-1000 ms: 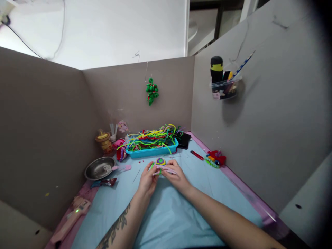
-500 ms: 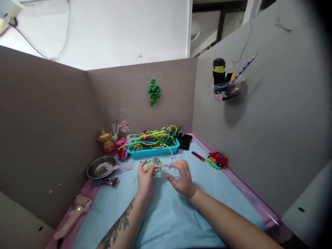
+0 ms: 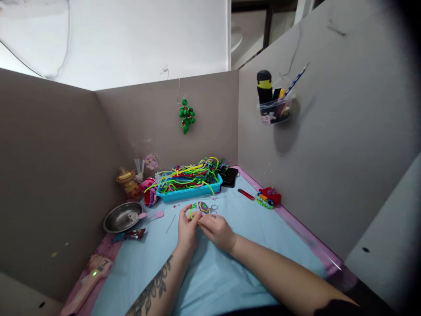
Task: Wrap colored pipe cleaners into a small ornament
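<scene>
My left hand [image 3: 187, 226] is closed on a small round craft piece [image 3: 203, 207] with rings of purple, yellow and green. A bright green fuzzy strand [image 3: 191, 213] loops by its fingers. Right beside it, my right hand [image 3: 219, 230] has its fingers pinched together against the left fingertips; what lies between them is too small to make out. The loop handles of small scissors [image 3: 214, 209] show just beyond the right hand, and its knuckles may hide the rest. A thin needle-like rod [image 3: 170, 224] lies left of my left hand.
Behind the hands stands a blue tray [image 3: 189, 193] heaped with coloured fuzzy strands. Left are a metal bowl [image 3: 113, 219], a wrapper [image 3: 130, 235] and a pink glue gun [image 3: 87, 287]. A red cutter [image 3: 246, 194] and a coloured craft piece [image 3: 268, 198] lie right. Grey partitions enclose the table.
My right hand has moved left to meet the left one, its fingers going from spread near the scissors to pinched. The ringed piece has tilted. The view has turned slightly right.
</scene>
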Motion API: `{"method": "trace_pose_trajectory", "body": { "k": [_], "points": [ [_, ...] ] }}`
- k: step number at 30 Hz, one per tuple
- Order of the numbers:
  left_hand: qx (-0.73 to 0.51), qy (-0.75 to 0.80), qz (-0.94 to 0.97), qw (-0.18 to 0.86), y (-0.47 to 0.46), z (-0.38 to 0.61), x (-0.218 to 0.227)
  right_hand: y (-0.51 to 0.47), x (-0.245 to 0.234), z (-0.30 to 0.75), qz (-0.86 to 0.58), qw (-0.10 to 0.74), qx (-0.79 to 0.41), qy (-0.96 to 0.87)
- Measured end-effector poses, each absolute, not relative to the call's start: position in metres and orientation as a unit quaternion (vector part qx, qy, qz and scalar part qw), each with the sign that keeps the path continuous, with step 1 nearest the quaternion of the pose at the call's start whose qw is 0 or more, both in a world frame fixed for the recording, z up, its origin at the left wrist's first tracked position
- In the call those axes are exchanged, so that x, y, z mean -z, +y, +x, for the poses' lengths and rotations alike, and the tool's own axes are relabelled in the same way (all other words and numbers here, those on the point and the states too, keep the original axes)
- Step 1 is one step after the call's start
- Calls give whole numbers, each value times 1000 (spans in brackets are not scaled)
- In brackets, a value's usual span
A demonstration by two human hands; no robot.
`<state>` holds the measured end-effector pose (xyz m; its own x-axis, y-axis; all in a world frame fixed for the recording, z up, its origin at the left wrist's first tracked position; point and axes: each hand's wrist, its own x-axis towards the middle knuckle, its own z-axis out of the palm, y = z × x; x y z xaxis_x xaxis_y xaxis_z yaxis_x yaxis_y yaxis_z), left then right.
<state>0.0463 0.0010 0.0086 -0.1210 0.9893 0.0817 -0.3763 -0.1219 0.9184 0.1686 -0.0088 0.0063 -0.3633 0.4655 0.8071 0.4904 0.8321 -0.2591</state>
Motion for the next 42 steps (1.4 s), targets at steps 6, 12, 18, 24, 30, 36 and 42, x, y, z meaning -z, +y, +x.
{"method": "trace_pose_trajectory", "body": {
  "k": [6, 12, 18, 24, 30, 36, 42],
  "points": [
    [-631, 390, 371, 558, 7, 46, -3, -17, -23, 166, -110, 539, 0, -835],
    [-622, 427, 347, 558, 16, 33, -6, -32, -27, 165, -25, 500, 36, -865],
    [-664, 381, 316, 560, 13, 28, -15, -14, -12, 175, -325, 587, -112, -733],
    [-643, 389, 338, 567, 6, 36, -21, 4, -11, 180, -391, 593, -153, -687],
    [-661, 406, 366, 515, 7, 36, -12, -12, -12, 165, -356, 514, -122, -771],
    [-634, 366, 459, 504, -2, 48, -8, -18, -18, 155, -301, 523, -158, -782],
    [-626, 383, 458, 502, 0, 52, -11, -23, -22, 163, -193, 559, -119, -798]
  ]
}}
